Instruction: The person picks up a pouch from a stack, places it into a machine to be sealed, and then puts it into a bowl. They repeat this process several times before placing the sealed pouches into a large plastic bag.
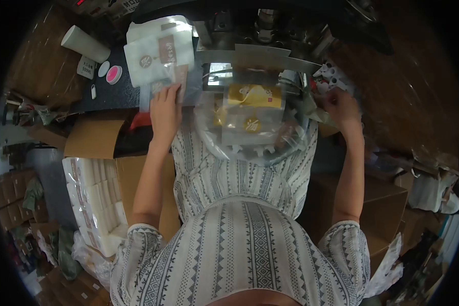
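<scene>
My left hand [166,109] lies with its fingers stretched out on the lower edge of a pile of clear printed bags [158,51] at the upper left. At the right, my right hand [343,108] has curled fingers, and what they hold is blurred and partly hidden. Just above it are white, red and dark pieces [330,76]. Between my hands, a clear bag with yellow print [252,109] lies on a round transparent tray [214,140] over my lap, below a metal machine plate [255,60].
A white cylinder [85,45], a pink round tin [114,75] and a small label card [86,67] are at the upper left. An open carton [94,135] and stacked white packs [94,199] stand lower left. Another carton [372,204] is at the right.
</scene>
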`<state>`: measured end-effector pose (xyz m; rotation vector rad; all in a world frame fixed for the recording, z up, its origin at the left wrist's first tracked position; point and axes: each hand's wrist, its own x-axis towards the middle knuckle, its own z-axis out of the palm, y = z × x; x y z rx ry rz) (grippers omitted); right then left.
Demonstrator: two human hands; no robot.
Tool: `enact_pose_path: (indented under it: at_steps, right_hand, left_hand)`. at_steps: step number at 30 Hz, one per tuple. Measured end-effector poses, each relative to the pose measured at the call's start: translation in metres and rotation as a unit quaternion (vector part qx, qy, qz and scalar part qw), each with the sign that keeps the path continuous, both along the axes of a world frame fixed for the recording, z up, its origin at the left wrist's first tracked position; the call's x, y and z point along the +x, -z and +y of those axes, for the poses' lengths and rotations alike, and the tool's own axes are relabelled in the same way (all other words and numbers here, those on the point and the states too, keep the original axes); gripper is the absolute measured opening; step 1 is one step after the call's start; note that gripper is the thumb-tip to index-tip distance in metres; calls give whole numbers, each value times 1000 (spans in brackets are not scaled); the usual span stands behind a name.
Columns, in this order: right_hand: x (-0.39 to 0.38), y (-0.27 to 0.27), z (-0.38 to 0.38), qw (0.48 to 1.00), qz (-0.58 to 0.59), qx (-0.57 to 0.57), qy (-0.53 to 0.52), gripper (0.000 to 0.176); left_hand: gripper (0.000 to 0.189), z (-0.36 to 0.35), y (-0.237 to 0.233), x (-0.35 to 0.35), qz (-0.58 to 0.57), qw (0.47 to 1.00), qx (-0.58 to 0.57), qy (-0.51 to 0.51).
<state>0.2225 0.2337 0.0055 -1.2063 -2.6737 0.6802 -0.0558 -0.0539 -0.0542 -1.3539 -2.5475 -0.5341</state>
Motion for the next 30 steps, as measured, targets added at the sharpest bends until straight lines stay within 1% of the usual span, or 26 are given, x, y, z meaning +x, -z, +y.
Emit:
enact_pose_path:
  at_steps: [1,2,3,4,5,6,8,9,11,12,13,14,16,17,18,19,20,22,23,24,25,26,27,28,29,30]
  right_hand:
    - [3,-7,-6,998,52,-31,32,23]
    - [0,-15,-12,991,105,-62,59,21]
    - [-6,-20,-18,991,106,-64,47,21]
    - [-14,-23,-29,973,196,-121,-4,20]
    - [-23,-25,-40,941,284,-179,-50,19]
    - [-35,-27,-56,939,286,-184,-52,19]
    - [-60,-34,-84,931,296,-106,-184,11]
    - [-66,-35,-90,931,297,-106,-186,11]
    - [-73,-37,-96,924,299,-49,-234,12]
    - [-73,-38,-97,925,299,-49,-232,12]
    - [-72,-39,-97,924,289,-94,-232,12]
    - [-70,-40,-98,922,278,-138,-232,12]
    - [-67,-29,-95,918,292,-177,-203,14]
    - [-66,-23,-90,911,307,-211,-176,16]
    - [-65,-18,-86,912,308,-208,-176,16]
    - [-63,-14,-81,922,325,-171,-120,16]
    - [-60,-13,-76,928,342,-131,-63,16]
    - [-46,-16,-65,942,317,-101,-49,17]
    - [-39,-18,-61,953,291,-73,-32,18]
    - [-34,-18,-59,954,290,-73,-30,18]
    - [-29,-19,-56,968,245,-46,-15,19]
    - [-25,-18,-51,980,198,-19,-1,21]
    - [-22,-7,-36,980,198,-19,-1,21]
    - [-22,15,-14,981,161,107,-16,21]
    - [-20,31,-2,965,122,230,-30,21]
    - [-18,38,1,965,122,229,-29,21]
  left_hand:
    - [32,-5,-3,3,-1,1000,0,-7]
    - [25,-10,-6,4,-38,998,27,-32]
    - [18,-17,-11,8,-74,994,53,-58]
    - [18,-18,-17,17,-71,994,52,-69]
    - [14,-12,-25,32,-70,992,92,-44]
    - [10,-6,-33,45,-70,989,131,-16]
    - [8,0,-47,61,-52,992,115,-14]
    - [8,3,-54,68,-56,992,116,-6]
    - [7,6,-61,76,-61,991,116,4]
    - [10,7,-62,79,-79,989,116,43]
    - [14,8,-62,81,-98,985,114,83]
    - [14,11,-59,83,-100,985,112,85]
    - [19,19,-51,83,-238,960,57,139]
    - [19,27,-50,84,-236,960,58,139]
    - [19,36,-51,85,-352,926,30,132]
    - [19,45,-50,85,-464,877,0,122]
    - [19,55,-45,81,-463,878,2,123]
    - [18,76,-31,69,-606,793,30,54]
    - [18,86,-29,64,-607,793,29,55]
    - [19,94,-28,60,-697,710,85,48]
    - [21,100,-27,56,-774,616,140,40]
    - [25,103,-23,54,-774,616,144,34]
    - [25,101,-25,56,-774,615,145,33]
    - [27,98,-30,60,-766,624,149,29]
    - [29,95,-32,63,-758,633,153,24]
    - [29,90,-31,62,-759,633,151,23]
